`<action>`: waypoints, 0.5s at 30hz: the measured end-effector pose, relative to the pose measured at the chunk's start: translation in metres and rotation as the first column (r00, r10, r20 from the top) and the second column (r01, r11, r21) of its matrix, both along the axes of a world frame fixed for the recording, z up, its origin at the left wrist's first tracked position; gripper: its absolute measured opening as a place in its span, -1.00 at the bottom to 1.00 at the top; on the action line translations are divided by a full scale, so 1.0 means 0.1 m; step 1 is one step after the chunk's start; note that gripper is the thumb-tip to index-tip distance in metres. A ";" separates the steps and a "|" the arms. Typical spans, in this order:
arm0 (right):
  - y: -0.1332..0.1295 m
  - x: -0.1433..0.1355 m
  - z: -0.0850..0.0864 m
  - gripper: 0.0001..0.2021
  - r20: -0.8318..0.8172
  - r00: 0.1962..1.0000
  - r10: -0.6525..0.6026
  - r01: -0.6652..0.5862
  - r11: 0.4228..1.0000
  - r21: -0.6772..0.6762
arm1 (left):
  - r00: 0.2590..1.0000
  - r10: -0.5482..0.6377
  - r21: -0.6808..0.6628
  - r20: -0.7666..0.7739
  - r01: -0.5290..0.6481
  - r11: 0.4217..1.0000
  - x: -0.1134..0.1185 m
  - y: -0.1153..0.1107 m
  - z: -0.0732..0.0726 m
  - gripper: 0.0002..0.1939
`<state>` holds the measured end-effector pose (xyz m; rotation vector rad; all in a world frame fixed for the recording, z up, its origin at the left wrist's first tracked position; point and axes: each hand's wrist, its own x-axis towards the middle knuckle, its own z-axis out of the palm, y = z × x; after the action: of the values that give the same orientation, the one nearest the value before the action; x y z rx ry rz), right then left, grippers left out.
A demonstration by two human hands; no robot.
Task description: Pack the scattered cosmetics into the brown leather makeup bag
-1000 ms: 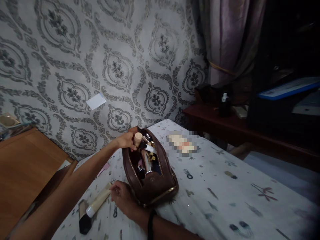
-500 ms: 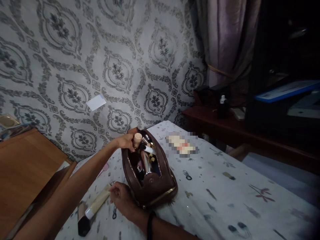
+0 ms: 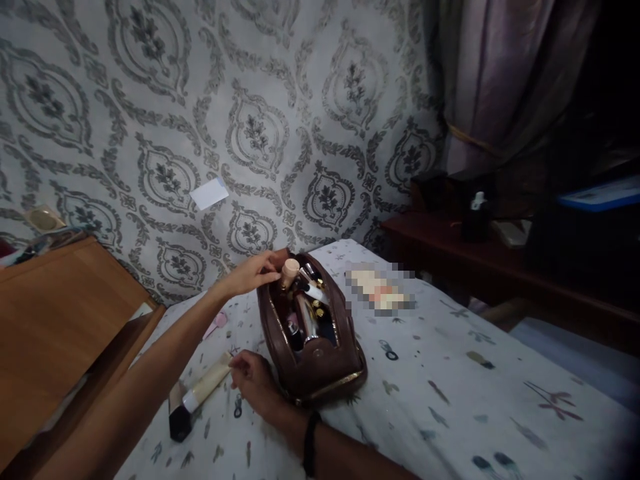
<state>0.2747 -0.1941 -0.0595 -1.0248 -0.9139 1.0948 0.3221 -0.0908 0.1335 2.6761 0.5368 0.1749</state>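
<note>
A brown leather makeup bag (image 3: 320, 373) lies unzipped on the patterned white sheet, filled with cosmetics. A beige-capped bottle (image 3: 290, 272) stands in its far left end. My left hand (image 3: 255, 272) is beside that cap with fingers apart, over the bag's rim. A white-capped tube (image 3: 314, 292), a shiny silver item (image 3: 309, 320) and gold-coloured pieces show inside. Left of the bag, my right hand (image 3: 254, 383) has its fingers curled at the flat end of a cream-coloured tube (image 3: 209, 381). A black-capped bottle (image 3: 180, 421) lies by the tube's white cap.
A pink item (image 3: 218, 323) lies on the sheet behind my left forearm. A blurred-out cream object (image 3: 380, 289) is right of the bag. A wooden cabinet (image 3: 65, 300) stands at left, a dark red table (image 3: 425, 243) with a small bottle (image 3: 477, 217) at right.
My left hand has loosened from the beige-capped bottle, which now stands in the bag with the fingers drawn away. My right hand stays by the cream tube. The view has shifted slightly left.
</note>
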 end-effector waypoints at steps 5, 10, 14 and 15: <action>0.01 0.03 -0.05 -0.92 0.048 0.998 0.033 -0.035 0.998 0.049 | 0.922 0.073 -0.038 0.381 -0.063 0.997 -0.33 -0.05 -0.15 -0.64; 0.06 0.02 -0.14 -0.92 0.065 0.997 0.052 -0.056 0.996 0.066 | 0.857 0.228 -0.128 0.463 -0.191 0.973 -0.99 0.04 -0.33 -0.65; 0.09 0.01 -0.17 -0.90 0.085 0.995 0.051 -0.059 0.994 0.090 | 0.855 0.439 -0.059 0.277 -0.441 0.896 -1.65 0.16 -0.58 -0.75; 0.10 0.01 -0.17 -0.89 0.091 0.995 0.048 -0.057 0.994 0.097 | 0.834 0.510 -0.004 0.211 -0.521 0.854 -1.80 0.20 -0.65 -0.78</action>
<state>0.2756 -0.1843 -0.0763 -0.9784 -1.0619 1.0435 0.1422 -0.0709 0.0682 2.4563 1.1917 0.6194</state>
